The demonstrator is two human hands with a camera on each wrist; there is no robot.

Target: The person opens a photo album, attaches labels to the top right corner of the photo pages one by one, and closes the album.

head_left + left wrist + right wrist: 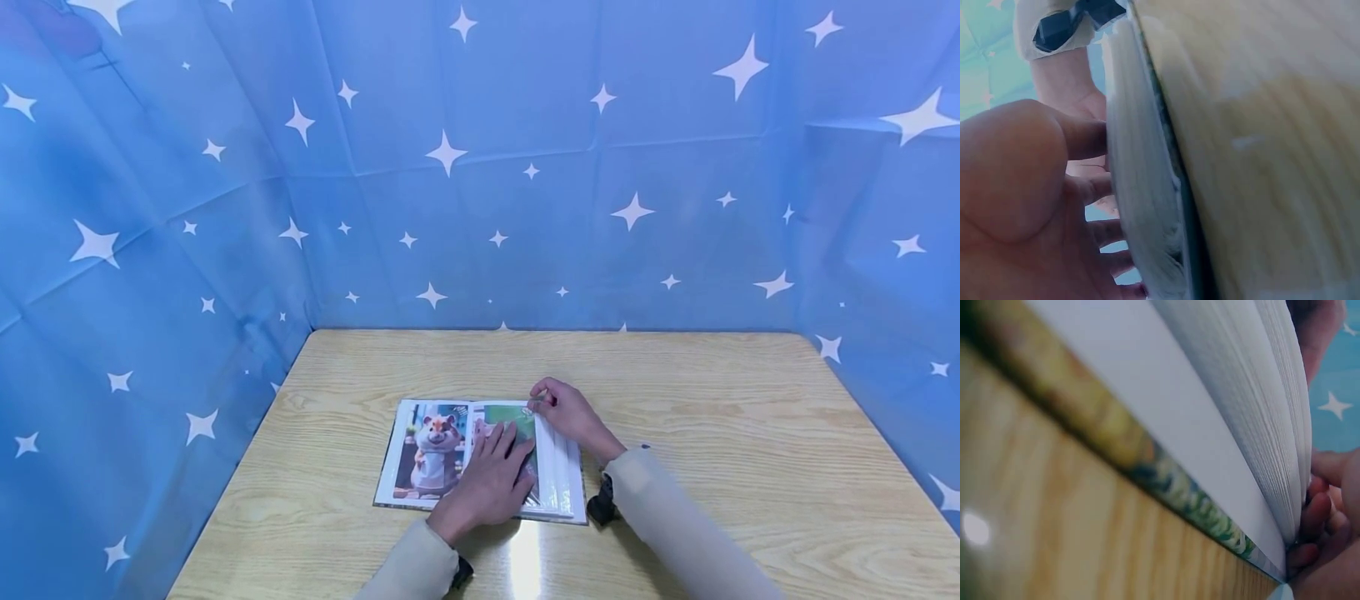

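Note:
An open photo album (386, 483) lies on the wooden table. Its left page carries a photo (438, 458) of a cartoon hamster-like animal in a white apron. A second, mostly green photo (510, 414) on the right-hand page is largely covered by my left hand (487, 483), which rests flat with fingers spread. At the top of that page my right hand (573, 414) has its fingers curled and seems to pinch the page's upper edge. Close up in the right wrist view, its fingers (1317, 509) touch the edges of the stacked pages (1241, 381). The exact pinch is partly hidden.
The light wooden table (750, 433) extends around the album. Blue cloth (540, 208) with white stars hangs behind and at both sides. A dark wrist strap device (602, 502) sits at my right cuff, close to the album's right edge.

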